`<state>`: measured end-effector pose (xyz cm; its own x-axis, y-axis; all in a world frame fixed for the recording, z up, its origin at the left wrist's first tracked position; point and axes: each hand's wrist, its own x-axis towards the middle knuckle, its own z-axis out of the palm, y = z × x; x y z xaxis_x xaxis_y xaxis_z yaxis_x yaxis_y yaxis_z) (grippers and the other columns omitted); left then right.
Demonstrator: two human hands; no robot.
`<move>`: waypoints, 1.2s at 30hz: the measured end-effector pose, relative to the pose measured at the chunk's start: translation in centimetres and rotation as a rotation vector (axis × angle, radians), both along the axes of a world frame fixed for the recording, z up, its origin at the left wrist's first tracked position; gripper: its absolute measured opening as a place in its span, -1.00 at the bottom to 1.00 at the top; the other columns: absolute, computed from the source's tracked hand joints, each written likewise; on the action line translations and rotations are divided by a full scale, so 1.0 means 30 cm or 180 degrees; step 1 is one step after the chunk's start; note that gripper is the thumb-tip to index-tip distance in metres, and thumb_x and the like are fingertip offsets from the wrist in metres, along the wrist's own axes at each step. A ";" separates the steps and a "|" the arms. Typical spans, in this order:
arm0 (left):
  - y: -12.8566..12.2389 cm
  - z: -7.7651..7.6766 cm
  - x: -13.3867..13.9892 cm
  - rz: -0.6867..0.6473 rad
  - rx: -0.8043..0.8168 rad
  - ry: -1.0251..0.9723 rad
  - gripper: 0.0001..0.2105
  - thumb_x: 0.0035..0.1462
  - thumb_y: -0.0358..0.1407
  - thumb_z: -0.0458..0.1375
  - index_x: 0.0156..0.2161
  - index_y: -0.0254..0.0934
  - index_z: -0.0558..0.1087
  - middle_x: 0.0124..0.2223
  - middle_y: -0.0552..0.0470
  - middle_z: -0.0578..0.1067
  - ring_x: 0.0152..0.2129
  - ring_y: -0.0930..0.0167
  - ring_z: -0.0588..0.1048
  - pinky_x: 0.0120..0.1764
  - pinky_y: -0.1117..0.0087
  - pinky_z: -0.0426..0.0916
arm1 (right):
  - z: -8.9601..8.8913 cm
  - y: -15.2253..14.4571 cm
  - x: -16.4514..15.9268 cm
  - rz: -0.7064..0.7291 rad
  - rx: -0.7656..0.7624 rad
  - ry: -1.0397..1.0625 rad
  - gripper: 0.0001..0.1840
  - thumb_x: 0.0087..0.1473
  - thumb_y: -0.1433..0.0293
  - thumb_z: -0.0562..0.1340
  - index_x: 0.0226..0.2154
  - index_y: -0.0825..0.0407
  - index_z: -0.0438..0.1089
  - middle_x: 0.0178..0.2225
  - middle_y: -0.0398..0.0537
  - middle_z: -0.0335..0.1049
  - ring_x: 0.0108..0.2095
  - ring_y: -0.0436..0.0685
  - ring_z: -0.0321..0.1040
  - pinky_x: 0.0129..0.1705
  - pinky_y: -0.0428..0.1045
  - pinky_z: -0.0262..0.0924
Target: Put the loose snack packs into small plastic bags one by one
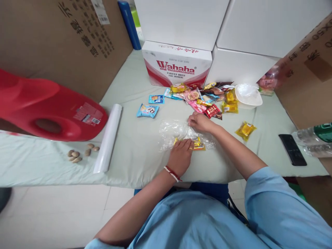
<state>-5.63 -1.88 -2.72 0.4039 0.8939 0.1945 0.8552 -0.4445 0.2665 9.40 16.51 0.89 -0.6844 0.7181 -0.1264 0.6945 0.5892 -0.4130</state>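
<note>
Near the front of the cloth-covered table, a clear sheet of plastic wrap point(168, 129) lies crumpled around several yellow-wrapped snacks point(199, 144). My left hand point(181, 154) rests flat over the snacks, its fingers stretched forward and covering part of them. Just beyond, the fingertips of my right hand point(201, 122) pinch the wrap, which is drawn up into tight folds toward them. A heap of wrapped snacks point(192, 95) lies behind my right hand. Two blue snack packets point(147, 110) sit to the left of that heap.
A white roll of film point(108, 138) lies left, near several brown nuts point(75, 155) and a large red jug point(52, 107). A Wahaha carton point(178, 65) stands behind. On the right are a white bowl point(249, 95), a yellow packet point(246, 130), a phone point(292, 149) and plastic bottles point(315, 135).
</note>
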 end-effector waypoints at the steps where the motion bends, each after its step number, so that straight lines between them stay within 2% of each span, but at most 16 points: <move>1: -0.004 -0.002 -0.005 -0.0012 -0.0009 -0.0002 -0.54 0.38 -0.47 -0.06 0.30 -0.35 0.41 0.26 -0.25 0.52 0.22 0.15 0.46 0.22 0.03 0.36 | 0.020 -0.016 0.013 0.0072 0.0093 0.0132 -0.84 0.26 0.41 0.25 -0.21 0.11 0.56 -0.20 0.06 0.44 -0.25 0.12 0.35 -0.17 -0.04 0.16; 4: -0.014 -0.006 -0.009 -0.0025 -0.0024 -0.0052 -0.53 0.38 -0.47 -0.05 0.32 -0.33 0.40 0.26 -0.25 0.51 0.22 0.15 0.46 0.23 0.02 0.35 | 0.070 -0.109 0.061 0.0327 0.0373 0.0419 -0.76 0.36 0.37 0.15 -0.17 0.07 0.54 -0.21 0.04 0.39 -0.25 0.12 0.34 -0.19 -0.04 0.17; 6: -0.010 -0.014 -0.007 -0.0005 -0.0014 -0.0132 -0.53 0.37 -0.46 -0.03 0.32 -0.31 0.40 0.27 -0.25 0.51 0.23 0.14 0.45 0.25 0.00 0.34 | 0.070 -0.198 0.093 0.0444 0.0462 0.0550 -0.69 0.41 0.36 0.09 -0.07 0.04 0.54 -0.21 0.03 0.37 -0.25 0.11 0.35 -0.19 -0.04 0.20; 10: 0.010 -0.027 -0.025 -0.0035 -0.0042 -0.0593 -0.54 0.34 -0.49 -0.02 0.27 -0.32 0.44 0.19 -0.24 0.56 0.19 0.18 0.49 0.27 0.00 0.36 | -0.029 -0.361 0.144 0.0470 0.0316 0.0795 -0.51 0.37 0.47 0.09 0.27 -0.09 0.40 -0.18 -0.01 0.34 -0.27 0.08 0.37 -0.20 -0.06 0.30; 14: -0.005 -0.006 -0.128 -0.0193 0.0116 -0.1779 -0.57 0.34 -0.48 -0.06 0.14 -0.20 0.54 0.12 -0.10 0.61 0.14 0.31 0.54 0.32 0.03 0.37 | -0.128 -0.429 0.155 0.0290 0.0350 0.0964 -0.37 0.36 0.52 0.07 0.40 -0.18 0.26 -0.19 -0.02 0.32 -0.25 0.10 0.36 -0.21 -0.03 0.35; 16: -0.025 0.009 -0.210 0.0331 0.0298 -0.2399 -0.65 0.35 -0.41 -0.04 0.00 -0.17 0.59 0.07 -0.05 0.64 0.10 0.31 0.57 0.28 0.07 0.40 | -0.141 -0.433 0.148 0.0282 0.0412 0.0856 -0.40 0.38 0.47 0.11 0.39 -0.19 0.29 -0.18 -0.01 0.31 -0.25 0.11 0.34 -0.23 -0.03 0.33; 19: -0.032 0.016 -0.332 0.2056 0.0314 -0.2937 -0.78 0.30 -0.29 0.06 -0.15 -0.22 0.57 -0.08 -0.05 0.65 -0.06 0.28 0.60 0.11 0.16 0.48 | -0.140 -0.428 0.136 0.0370 0.0458 0.0765 -0.47 0.39 0.35 0.18 0.36 -0.16 0.34 -0.16 0.00 0.30 -0.26 0.11 0.31 -0.24 -0.02 0.30; 21: -0.015 0.011 -0.385 0.2847 -0.0253 -0.3042 -0.77 0.25 -0.19 0.12 -0.14 -0.26 0.55 -0.11 -0.07 0.64 -0.17 0.28 0.60 -0.01 0.21 0.49 | -0.144 -0.425 0.132 0.0385 0.0473 0.0813 -0.51 0.40 0.33 0.18 0.33 -0.14 0.39 -0.16 0.00 0.29 -0.27 0.11 0.30 -0.25 -0.01 0.28; 22: -0.004 0.008 -0.399 0.2949 -0.0651 -0.3075 -0.72 0.24 -0.13 0.13 -0.11 -0.27 0.54 -0.11 -0.08 0.64 -0.21 0.28 0.59 -0.05 0.22 0.48 | -0.148 -0.425 0.131 0.0368 0.0476 0.0854 -0.53 0.40 0.34 0.17 0.31 -0.14 0.41 -0.17 0.00 0.28 -0.27 0.10 0.29 -0.25 -0.02 0.27; 24: 0.019 0.008 -0.398 0.2702 -0.1326 -0.3174 -0.57 0.22 -0.01 0.16 0.02 -0.30 0.50 -0.09 -0.10 0.64 -0.22 0.26 0.58 -0.06 0.21 0.46 | -0.160 -0.427 0.131 0.0308 0.0467 0.0934 -0.55 0.40 0.35 0.17 0.28 -0.15 0.44 -0.18 -0.01 0.27 -0.26 0.10 0.29 -0.24 -0.02 0.27; 26: 0.039 0.020 -0.372 0.2291 -0.1708 -0.3351 -0.36 0.15 0.04 0.24 0.21 -0.35 0.39 -0.09 -0.09 0.64 -0.16 0.25 0.58 -0.03 0.21 0.43 | -0.169 -0.431 0.131 0.0261 0.0446 0.0993 -0.56 0.40 0.35 0.17 0.26 -0.16 0.46 -0.19 -0.03 0.27 -0.25 0.10 0.29 -0.23 -0.02 0.27; 29: 0.066 0.051 -0.334 0.1951 -0.2120 -0.3581 -0.09 -0.07 -0.03 0.42 0.33 -0.41 0.24 -0.22 0.01 0.62 -0.25 0.28 0.57 -0.15 0.29 0.40 | -0.172 -0.436 0.130 0.0215 0.0434 0.1028 -0.56 0.41 0.34 0.17 0.26 -0.18 0.46 -0.20 -0.04 0.26 -0.25 0.10 0.28 -0.24 -0.02 0.27; 31: 0.082 0.071 -0.327 0.1781 -0.2454 -0.3671 -0.16 -0.22 -0.11 0.48 0.20 -0.41 0.38 -0.37 0.11 0.55 -0.43 0.37 0.50 -0.31 0.36 0.33 | -0.170 -0.436 0.130 0.0197 0.0426 0.1053 -0.56 0.41 0.33 0.17 0.27 -0.18 0.45 -0.19 -0.04 0.26 -0.25 0.10 0.28 -0.24 -0.02 0.27; 33: 0.092 0.084 -0.337 0.1540 -0.2802 -0.3739 -0.40 -0.31 -0.18 0.49 -0.10 -0.38 0.52 -0.45 0.13 0.49 -0.52 0.44 0.42 -0.40 0.41 0.26 | -0.171 -0.435 0.130 0.0201 0.0424 0.1099 -0.56 0.41 0.33 0.18 0.27 -0.19 0.45 -0.19 -0.04 0.26 -0.25 0.10 0.29 -0.23 -0.02 0.28; 35: 0.094 0.091 -0.357 0.1421 -0.3037 -0.3840 -0.58 -0.35 -0.22 0.49 -0.34 -0.32 0.48 -0.48 0.10 0.47 -0.54 0.47 0.41 -0.45 0.45 0.24 | -0.175 -0.432 0.132 0.0208 0.0435 0.1145 -0.56 0.41 0.32 0.19 0.28 -0.20 0.44 -0.19 -0.04 0.26 -0.24 0.09 0.29 -0.22 -0.02 0.28; 36: 0.092 0.092 -0.370 0.1448 -0.3102 -0.3900 -0.60 -0.36 -0.24 0.49 -0.40 -0.29 0.43 -0.49 0.11 0.47 -0.55 0.48 0.41 -0.46 0.46 0.24 | -0.178 -0.431 0.133 0.0210 0.0436 0.1162 -0.56 0.41 0.31 0.19 0.28 -0.21 0.44 -0.18 -0.04 0.27 -0.24 0.09 0.30 -0.22 -0.03 0.28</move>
<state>-16.74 0.88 0.05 0.1249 0.8594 -0.4958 -0.0620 0.5055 0.8606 13.39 3.59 -4.44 -0.7118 0.6644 0.2278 0.4753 0.6944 -0.5403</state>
